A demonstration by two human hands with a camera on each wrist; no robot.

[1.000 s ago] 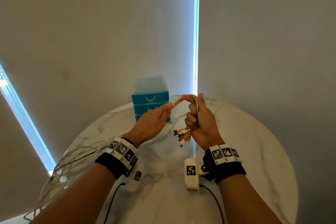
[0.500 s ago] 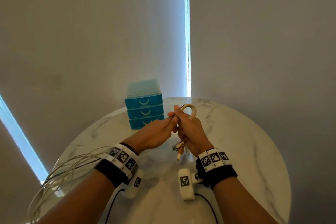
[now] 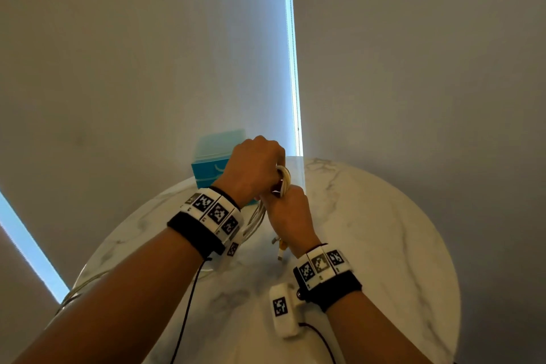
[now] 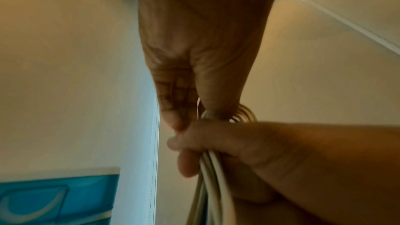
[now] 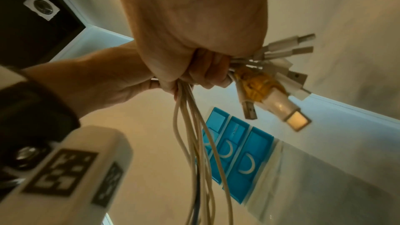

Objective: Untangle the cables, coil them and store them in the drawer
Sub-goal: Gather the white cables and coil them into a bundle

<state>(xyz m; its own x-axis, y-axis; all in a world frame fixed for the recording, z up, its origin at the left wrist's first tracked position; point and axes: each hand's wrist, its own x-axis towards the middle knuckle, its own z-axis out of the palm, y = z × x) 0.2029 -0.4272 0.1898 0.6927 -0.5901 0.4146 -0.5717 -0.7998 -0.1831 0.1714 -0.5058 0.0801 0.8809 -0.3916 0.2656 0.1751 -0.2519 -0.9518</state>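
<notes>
Fingers (image 5: 207, 73) of my right hand (image 3: 291, 217) curl tight around a bundle of white cables (image 5: 194, 143), fist upright above the marble table (image 3: 384, 245). My left hand (image 3: 254, 168) sits directly on top, touching the right, its thumb and fingers (image 4: 173, 109) pinching the folded loop of cables (image 3: 284, 179) that pokes out above my right fist.

The bundle runs roughly vertical through the right fist: loop at the top, strands trailing down and off to my left over the table edge. A cluster of plugs (image 5: 279, 78), white with one wrapped in yellow, fans out from the little-finger side of the fist, pointing down toward the tabletop in the head view.

Both hands hover over the far half of the round white marble table, just in front of a small blue set of drawers (image 3: 208, 168) that stands at the table's far edge, all its drawers closed. Behind it hang pale grey blinds (image 3: 147, 68), with bright strips of daylight at their edges.

Both forearms reach forward from below, the left wrist raised higher than the right, each wearing a black band (image 3: 195, 233) with patterned markers.
</notes>
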